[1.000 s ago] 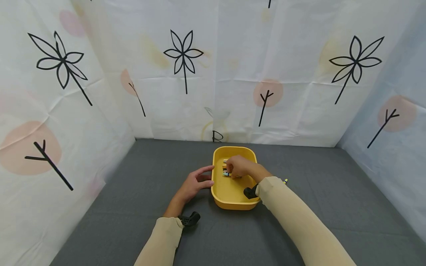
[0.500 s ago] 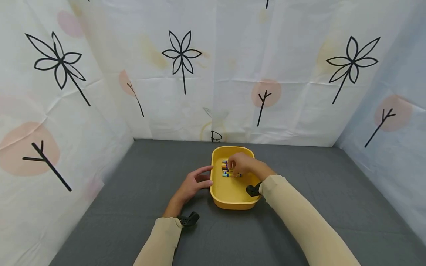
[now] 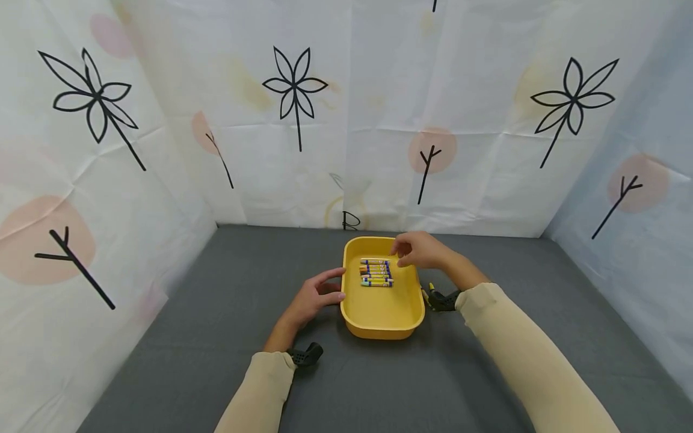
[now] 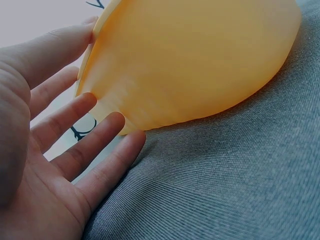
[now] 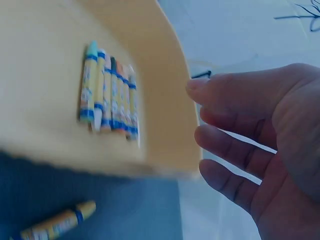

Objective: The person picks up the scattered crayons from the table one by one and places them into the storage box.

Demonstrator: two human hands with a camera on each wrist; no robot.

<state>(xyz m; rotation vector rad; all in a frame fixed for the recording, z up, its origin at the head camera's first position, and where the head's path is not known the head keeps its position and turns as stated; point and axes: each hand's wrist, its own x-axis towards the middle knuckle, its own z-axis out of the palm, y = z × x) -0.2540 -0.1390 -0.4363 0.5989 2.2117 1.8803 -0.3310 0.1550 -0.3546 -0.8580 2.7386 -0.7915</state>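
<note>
Row of crayons (image 5: 112,95) in a yellow tray (image 3: 382,310), near the middle of the far edge of the bench (image 3: 260,288).
Grey cloth stretches widely from the tray to the bench's left and right edges; a loose crayon (image 5: 59,222) lies just beside the tray's right wall. The left hand (image 3: 304,302), fingers extended, touches the left rim; the right hand (image 3: 425,249), loosely curved and holding nothing, is at the tray's far right corner. Half a second earlier, it covered part of the row, now fully exposed; the left hand has stayed put.
</note>
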